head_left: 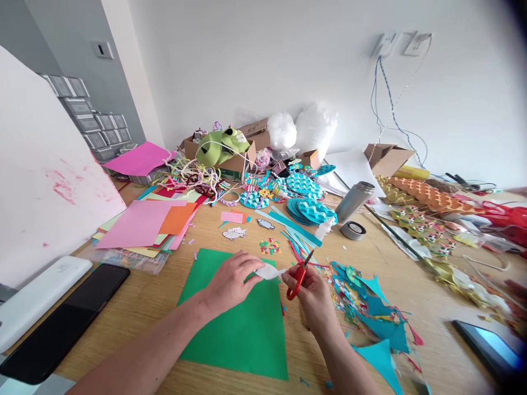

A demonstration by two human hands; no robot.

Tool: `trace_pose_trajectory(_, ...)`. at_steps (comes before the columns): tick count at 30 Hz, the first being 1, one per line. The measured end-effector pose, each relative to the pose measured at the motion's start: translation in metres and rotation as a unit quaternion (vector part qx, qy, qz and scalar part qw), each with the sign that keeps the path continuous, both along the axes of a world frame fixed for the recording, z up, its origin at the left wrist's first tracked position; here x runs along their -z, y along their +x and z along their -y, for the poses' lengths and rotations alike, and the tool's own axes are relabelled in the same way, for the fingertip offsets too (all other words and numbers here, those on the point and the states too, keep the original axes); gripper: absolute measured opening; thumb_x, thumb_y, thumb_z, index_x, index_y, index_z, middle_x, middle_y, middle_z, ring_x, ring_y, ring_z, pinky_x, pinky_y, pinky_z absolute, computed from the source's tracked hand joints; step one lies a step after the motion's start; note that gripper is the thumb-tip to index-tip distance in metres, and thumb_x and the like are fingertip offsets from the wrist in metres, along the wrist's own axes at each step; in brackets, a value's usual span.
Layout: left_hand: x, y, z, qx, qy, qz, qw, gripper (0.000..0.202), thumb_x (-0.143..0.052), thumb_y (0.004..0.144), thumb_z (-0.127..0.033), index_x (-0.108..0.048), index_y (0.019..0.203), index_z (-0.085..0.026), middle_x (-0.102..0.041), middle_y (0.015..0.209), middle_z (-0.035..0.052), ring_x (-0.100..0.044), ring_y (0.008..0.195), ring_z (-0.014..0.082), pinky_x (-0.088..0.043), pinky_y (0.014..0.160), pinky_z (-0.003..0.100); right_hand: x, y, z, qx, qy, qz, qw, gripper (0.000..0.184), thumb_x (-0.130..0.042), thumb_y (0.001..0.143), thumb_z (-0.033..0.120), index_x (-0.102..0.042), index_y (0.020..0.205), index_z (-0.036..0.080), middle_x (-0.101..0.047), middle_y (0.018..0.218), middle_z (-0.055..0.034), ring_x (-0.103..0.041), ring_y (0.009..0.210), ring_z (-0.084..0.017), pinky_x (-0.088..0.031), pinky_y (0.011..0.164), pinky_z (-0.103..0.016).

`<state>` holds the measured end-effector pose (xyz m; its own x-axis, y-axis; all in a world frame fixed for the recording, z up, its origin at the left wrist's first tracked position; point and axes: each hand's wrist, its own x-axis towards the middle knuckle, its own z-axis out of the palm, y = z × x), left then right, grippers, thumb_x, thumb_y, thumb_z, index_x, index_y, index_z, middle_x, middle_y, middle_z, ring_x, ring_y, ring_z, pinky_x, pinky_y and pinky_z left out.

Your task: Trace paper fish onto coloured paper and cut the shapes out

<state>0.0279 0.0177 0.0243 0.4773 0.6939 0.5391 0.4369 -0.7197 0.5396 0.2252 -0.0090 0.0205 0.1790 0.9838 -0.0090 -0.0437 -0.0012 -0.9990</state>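
Note:
My left hand (233, 280) pinches a small white paper cut-out (268, 271) over a green paper sheet (242, 329) lying on the wooden table (164, 296). My right hand (313, 293) grips red-handled scissors (300, 274), whose blades point up and to the right, close to the cut-out's right end. Both hands are closed on what they hold. Two finished paper fish (234, 233) lie a little beyond the green sheet.
A stack of coloured paper (144, 225) lies at the left, with a black phone (61, 323) and a white device (37, 299) near the front. Teal paper scraps (379, 318) spread at the right. A metal flask (354, 201), tape roll (353, 230), boxes and craft clutter fill the back.

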Motion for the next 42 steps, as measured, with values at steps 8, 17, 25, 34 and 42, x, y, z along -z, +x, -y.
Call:
trace_pose_trajectory(8,0.000,-0.004,-0.011,-0.029,-0.396,0.183,0.900,0.037,-0.052,0.085,-0.046,-0.067,0.076,-0.013,-0.071,0.071,0.0073,-0.058,0.053,0.0112,-0.040,0.047,0.021,0.000,0.009,-0.002,0.036,-0.003,0.011,0.999,0.040,-0.074,0.067,0.050,-0.058,0.080,0.017,-0.068,0.073,-0.0068,-0.062,0.068,-0.019,-0.048,0.056,-0.027)
trace_pose_trajectory(17,0.003,-0.010,-0.014,-0.024,-0.523,0.246,0.816,0.050,-0.064,0.071,-0.058,-0.065,0.087,-0.011,-0.070,0.063,0.0061,-0.054,0.040,0.0079,-0.029,0.033,0.016,0.003,0.002,-0.002,0.018,-0.011,0.053,0.998,0.045,-0.074,0.063,0.056,-0.056,0.077,0.018,-0.065,0.069,-0.0055,-0.059,0.060,-0.017,-0.045,0.048,-0.025)
trace_pose_trajectory(25,0.001,-0.010,-0.011,-0.010,-0.567,0.222,0.793,0.050,-0.065,0.070,-0.058,-0.063,0.087,-0.011,-0.067,0.056,0.0047,-0.054,0.035,0.0100,-0.027,0.030,0.016,0.011,0.002,-0.001,0.004,0.031,0.084,0.996,0.035,-0.070,0.073,0.050,-0.057,0.081,0.018,-0.063,0.074,-0.0041,-0.060,0.066,-0.017,-0.046,0.052,-0.025)
trace_pose_trajectory(34,0.008,-0.007,-0.014,-0.017,-0.554,0.288,0.781,0.050,-0.073,0.065,-0.051,-0.068,0.092,-0.010,-0.072,0.091,0.0126,-0.069,0.068,0.0184,-0.045,0.041,0.019,0.008,0.004,-0.002,0.045,0.027,0.085,0.995,0.040,-0.070,0.069,0.054,-0.057,0.080,0.018,-0.065,0.075,-0.0061,-0.062,0.068,-0.019,-0.046,0.051,-0.026)
trace_pose_trajectory(42,0.010,-0.002,-0.013,-0.068,-0.484,0.278,0.827,0.057,-0.073,0.065,-0.043,-0.058,0.110,-0.011,-0.072,0.077,0.0068,-0.070,0.073,0.0225,-0.053,0.049,0.026,0.013,0.010,-0.004,0.076,0.039,0.167,0.982,0.030,-0.066,0.075,0.046,-0.056,0.082,0.018,-0.064,0.074,-0.0044,-0.061,0.067,-0.019,-0.048,0.058,-0.028)
